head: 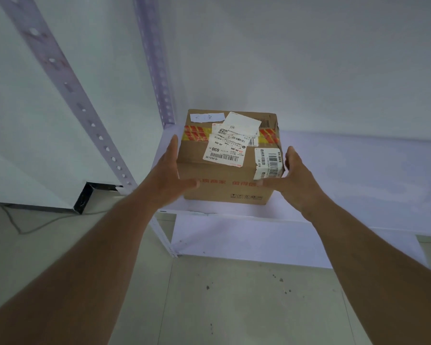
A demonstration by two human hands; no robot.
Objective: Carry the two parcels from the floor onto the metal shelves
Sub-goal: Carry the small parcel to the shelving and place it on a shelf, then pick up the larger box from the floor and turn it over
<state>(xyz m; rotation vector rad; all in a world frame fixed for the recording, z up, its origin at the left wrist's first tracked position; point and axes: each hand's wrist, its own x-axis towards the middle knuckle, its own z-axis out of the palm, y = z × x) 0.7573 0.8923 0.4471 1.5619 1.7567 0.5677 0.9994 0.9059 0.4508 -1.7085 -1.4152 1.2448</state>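
A brown cardboard parcel [224, 180], with white shipping labels and red-yellow tape on top, rests on a white metal shelf board [346, 170] near its left front corner. My left hand [169, 175] lies flat against the parcel's left side, with its thumb across the front face. On the other side, my right hand [294, 180] presses against the right side, its thumb also on the front face. Both arms are stretched forward. Only this one parcel is in view.
Perforated shelf uprights rise at the left, a front post [67, 95] and a back post [157, 70]. A lower shelf board [234, 240] sits beneath. White walls stand behind and to the left. The tiled floor [234, 307] lies below, with a cable [23, 225] at the left.
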